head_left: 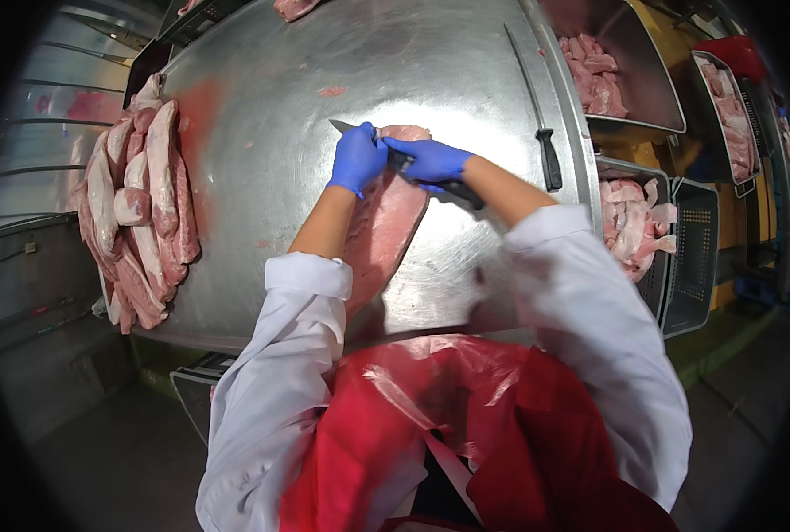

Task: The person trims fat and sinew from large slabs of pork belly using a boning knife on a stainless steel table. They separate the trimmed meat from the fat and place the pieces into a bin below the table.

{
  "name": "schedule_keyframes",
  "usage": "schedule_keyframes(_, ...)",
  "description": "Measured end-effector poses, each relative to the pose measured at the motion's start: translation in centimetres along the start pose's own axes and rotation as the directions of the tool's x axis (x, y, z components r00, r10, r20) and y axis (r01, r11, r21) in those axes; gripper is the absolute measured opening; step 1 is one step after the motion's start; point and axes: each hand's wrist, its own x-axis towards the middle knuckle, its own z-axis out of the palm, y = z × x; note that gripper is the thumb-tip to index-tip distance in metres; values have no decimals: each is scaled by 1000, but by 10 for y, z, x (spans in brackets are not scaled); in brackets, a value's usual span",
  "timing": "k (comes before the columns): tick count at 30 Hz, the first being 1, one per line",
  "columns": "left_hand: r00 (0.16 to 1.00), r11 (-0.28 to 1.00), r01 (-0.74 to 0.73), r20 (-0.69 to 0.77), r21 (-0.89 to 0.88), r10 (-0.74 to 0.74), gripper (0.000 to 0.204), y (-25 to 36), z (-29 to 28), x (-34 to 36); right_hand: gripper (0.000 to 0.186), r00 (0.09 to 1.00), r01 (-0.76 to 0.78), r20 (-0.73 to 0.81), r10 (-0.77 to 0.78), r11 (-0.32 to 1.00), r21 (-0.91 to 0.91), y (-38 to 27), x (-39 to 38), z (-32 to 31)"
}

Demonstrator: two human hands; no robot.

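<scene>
A long slab of pale pink meat (386, 232) lies lengthwise on the steel table in front of me. Over its far end, my right hand (432, 163), in a blue glove, is closed around the black handle of a knife (460, 192). The blade points left, and its tip shows beyond my left hand (359, 160). That hand, also blue-gloved, is closed at the meat's far left edge, over the middle of the blade. What its fingers grip is hidden.
The steel table (271, 186) holds a pile of long meat pieces (138, 204) at its left edge. A sharpening steel (537, 115) with a black handle lies at the right. Beyond the right edge stand a bin of meat (643, 80) and a dark crate (692, 257).
</scene>
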Motion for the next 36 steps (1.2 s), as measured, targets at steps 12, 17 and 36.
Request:
schedule_keyframes(12, 999, 954, 34, 29, -297, -27, 24, -9, -34, 8, 80, 963, 232, 190, -192, 948, -219, 22, -6, -8)
schedule_keyframes(17, 996, 861, 89, 51, -501, -73, 25, -26, -42, 6, 82, 940, 25, 340, 40, 982, -186, 5, -61, -24)
schedule_keyframes(36, 948, 703, 246, 13, -667, -318, 24, -156, -108, -29, 78, 889, -139, 406, 210, 970, -198, -8, -146, 23)
